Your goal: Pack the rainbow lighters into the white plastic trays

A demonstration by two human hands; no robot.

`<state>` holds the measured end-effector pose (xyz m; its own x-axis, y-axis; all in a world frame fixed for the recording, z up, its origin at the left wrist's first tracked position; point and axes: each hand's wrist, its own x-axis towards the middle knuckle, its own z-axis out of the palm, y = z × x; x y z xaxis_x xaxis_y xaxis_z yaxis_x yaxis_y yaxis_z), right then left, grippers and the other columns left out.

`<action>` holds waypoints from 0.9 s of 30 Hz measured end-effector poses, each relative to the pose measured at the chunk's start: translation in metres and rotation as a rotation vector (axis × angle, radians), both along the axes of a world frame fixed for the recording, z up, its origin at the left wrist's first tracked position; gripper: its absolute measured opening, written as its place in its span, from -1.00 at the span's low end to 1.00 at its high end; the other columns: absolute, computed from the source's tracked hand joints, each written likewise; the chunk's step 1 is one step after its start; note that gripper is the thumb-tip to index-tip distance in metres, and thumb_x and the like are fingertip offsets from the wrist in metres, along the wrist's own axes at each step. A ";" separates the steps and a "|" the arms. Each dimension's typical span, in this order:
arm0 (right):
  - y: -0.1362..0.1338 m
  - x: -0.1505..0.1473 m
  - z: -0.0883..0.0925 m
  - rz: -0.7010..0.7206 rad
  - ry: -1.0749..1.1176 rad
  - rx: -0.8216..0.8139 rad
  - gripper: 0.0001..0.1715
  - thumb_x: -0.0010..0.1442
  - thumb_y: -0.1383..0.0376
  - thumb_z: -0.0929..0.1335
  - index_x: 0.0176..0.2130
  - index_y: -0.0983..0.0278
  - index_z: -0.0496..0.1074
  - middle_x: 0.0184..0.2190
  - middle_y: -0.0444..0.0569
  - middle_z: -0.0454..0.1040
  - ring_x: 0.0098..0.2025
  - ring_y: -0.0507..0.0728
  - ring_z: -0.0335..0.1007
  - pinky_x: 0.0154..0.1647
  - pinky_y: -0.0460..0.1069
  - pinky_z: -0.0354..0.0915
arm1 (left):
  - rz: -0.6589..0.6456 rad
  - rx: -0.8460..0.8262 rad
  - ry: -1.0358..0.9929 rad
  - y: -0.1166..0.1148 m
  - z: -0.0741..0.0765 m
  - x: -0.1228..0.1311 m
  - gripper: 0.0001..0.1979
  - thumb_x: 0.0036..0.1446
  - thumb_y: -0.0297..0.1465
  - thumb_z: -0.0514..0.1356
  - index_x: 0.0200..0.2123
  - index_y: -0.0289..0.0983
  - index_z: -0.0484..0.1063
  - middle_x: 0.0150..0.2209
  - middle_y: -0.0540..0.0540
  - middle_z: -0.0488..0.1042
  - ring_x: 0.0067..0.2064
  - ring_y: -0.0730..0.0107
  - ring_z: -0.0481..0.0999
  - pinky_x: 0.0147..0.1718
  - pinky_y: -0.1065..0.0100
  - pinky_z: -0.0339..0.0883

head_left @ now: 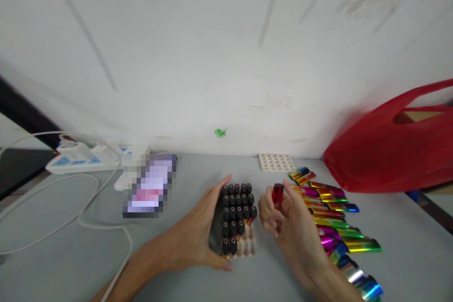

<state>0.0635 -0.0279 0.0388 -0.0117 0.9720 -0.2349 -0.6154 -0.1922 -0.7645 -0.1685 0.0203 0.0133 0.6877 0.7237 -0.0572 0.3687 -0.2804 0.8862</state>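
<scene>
My left hand (193,233) is curved around the left side of a pale holder tray (249,247), thumb at the front and forefinger at the back. Rows of black-topped lighters (233,212) stand upright in it. Some slots at the front right show no lighter. Just right of the tray, my right hand (288,226) is closed on a red metallic lighter (278,195) with a dark top, held between thumb and fingers. Beside and beyond that hand lie many shiny multicoloured lighters (332,222) on the table, partly hidden by my forearm.
A second pale slotted tray (276,163) lies by the wall. At the right stands a red bag (385,146). To the left are a phone (152,184), blurred out, a white power strip (81,158) and a white cable (83,212) looping across the grey table (191,174).
</scene>
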 end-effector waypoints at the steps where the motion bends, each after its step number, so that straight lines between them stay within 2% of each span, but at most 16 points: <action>1: 0.001 0.000 0.001 0.010 0.026 0.007 -0.31 0.25 -0.25 0.48 -0.50 0.20 0.30 -0.55 -0.26 -0.01 -0.49 0.04 -0.16 -0.53 -0.09 0.05 | -0.001 0.001 0.001 0.000 0.000 0.000 0.59 -0.14 -0.17 0.68 0.63 0.05 -0.43 0.62 -0.27 -0.10 0.60 -0.37 -0.01 0.57 -0.28 -0.20; 6: 0.001 0.000 0.005 0.033 0.109 0.014 -0.33 0.19 -0.17 0.51 -0.53 0.16 0.18 -0.54 -0.27 -0.05 -0.48 0.05 -0.19 -0.53 -0.07 0.03 | -0.011 0.021 0.009 0.002 0.001 -0.001 0.59 -0.12 -0.16 0.69 0.62 0.07 -0.44 0.63 -0.26 -0.12 0.61 -0.34 -0.02 0.57 -0.27 -0.20; 13: -0.002 0.001 -0.005 0.086 0.162 -0.037 -0.32 0.22 -0.10 0.46 -0.55 0.14 0.02 -0.61 -0.36 -0.17 -0.57 -0.04 -0.40 -0.60 -0.06 -0.28 | -0.015 0.012 -0.012 0.001 -0.003 -0.001 0.57 -0.09 -0.13 0.67 0.63 0.00 -0.44 0.62 -0.30 -0.10 0.60 -0.35 -0.01 0.57 -0.25 -0.24; 22: 0.001 -0.002 -0.005 0.078 0.187 -0.055 -0.27 0.12 -0.06 0.58 -0.55 0.17 0.07 -0.61 -0.38 -0.14 -0.57 -0.07 -0.40 -0.61 -0.08 -0.32 | -0.005 0.020 0.005 0.000 -0.003 -0.001 0.57 -0.10 -0.16 0.66 0.63 -0.02 -0.44 0.63 -0.30 -0.13 0.61 -0.38 -0.05 0.58 -0.24 -0.26; 27: 0.001 -0.001 -0.007 0.084 0.208 -0.054 -0.26 0.09 -0.09 0.58 -0.56 0.17 0.08 -0.62 -0.37 -0.11 -0.59 -0.08 -0.37 -0.61 -0.08 -0.30 | -0.004 0.037 -0.001 0.000 -0.003 -0.002 0.54 -0.09 -0.18 0.66 0.63 -0.03 -0.39 0.61 -0.31 -0.07 0.59 -0.36 0.01 0.56 -0.28 -0.21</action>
<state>0.0629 -0.0265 0.0321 -0.1460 0.9515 -0.2707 -0.7384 -0.2869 -0.6103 -0.1701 0.0206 0.0099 0.6909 0.7223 -0.0299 0.3669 -0.3148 0.8754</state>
